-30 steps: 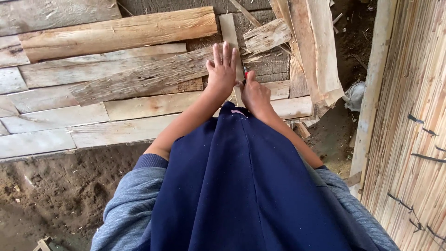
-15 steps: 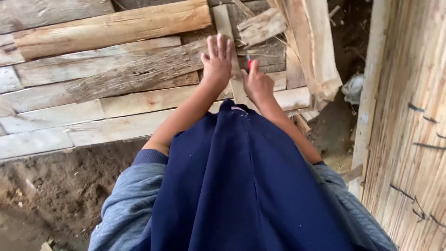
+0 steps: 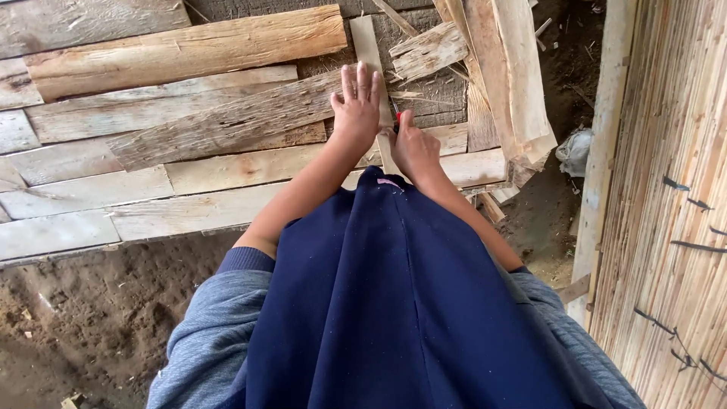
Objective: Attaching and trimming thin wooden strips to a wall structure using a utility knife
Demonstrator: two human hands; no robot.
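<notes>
- A bed of rough wooden planks point(image 3: 151, 170) covers the far left and middle of the scene, laid side by side; their near edges end at a strip of bare dirt floor point(image 3: 83, 326).
- A thick pale beam point(image 3: 189, 49) lies across the far side of the planks, its right end stopping just left of a narrow slat.
- A grey weathered board point(image 3: 227, 121) runs slantwise under the beam, its right end under the left hand.
- The left hand point(image 3: 357, 106) lies flat with fingers spread and pressed on the boards, its thumb side touching the narrow upright slat point(image 3: 369, 45).
- The right hand point(image 3: 413, 148) sits just right of it, curled closed around a small red object point(image 3: 398, 117) whose tip shows at the slat's edge; what it is cannot be told.
- The two hands are close together, nearly touching, over the slat.
- A short splintered offcut point(image 3: 428, 49) lies far right of the slat.
- Long pale boards point(image 3: 507, 76) lean slantwise right of the hands, crowding that side.
- Beyond them is a gap of dark earth point(image 3: 553, 204).
- A wall of thin split canes point(image 3: 674, 189) closes the right edge.
</notes>
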